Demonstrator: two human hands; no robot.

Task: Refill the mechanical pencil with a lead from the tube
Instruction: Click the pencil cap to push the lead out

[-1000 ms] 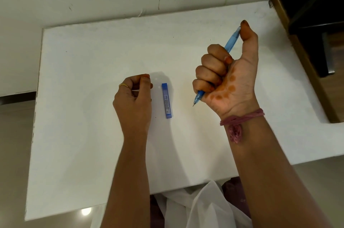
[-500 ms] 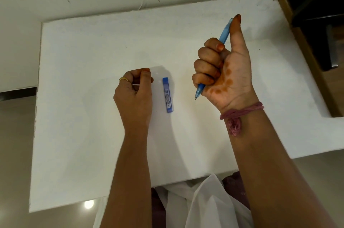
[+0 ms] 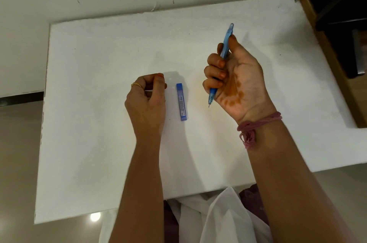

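A matte white worktop (image 3: 99,123) with a faintly scuffed, chalky surface carries a small lead tube (image 3: 182,101), a flat, narrow rectangular case of bright blue plastic with a pale printed label along its length; it lies flat near the middle of the worktop, lengthwise away from the person. Just left of the tube the left hand (image 3: 148,101) rests on the worktop, its grip curled together, thumb against fingertips, with a thin gold ring (image 3: 136,84) on one finger; whether it pinches anything I cannot tell. To the right of the tube, apart from it, the right hand (image 3: 236,79) is raised with its grip clamped round a pencil (image 3: 225,48): a slim, light blue, slightly translucent plastic barrel, darker blue at the grip section, tapering to a fine metal point that aims down toward the worktop, the cap end sticking up past the thumb. Orange-brown stain marks the palm and fingertips, and a frayed pink thread band (image 3: 258,123) circles that wrist.
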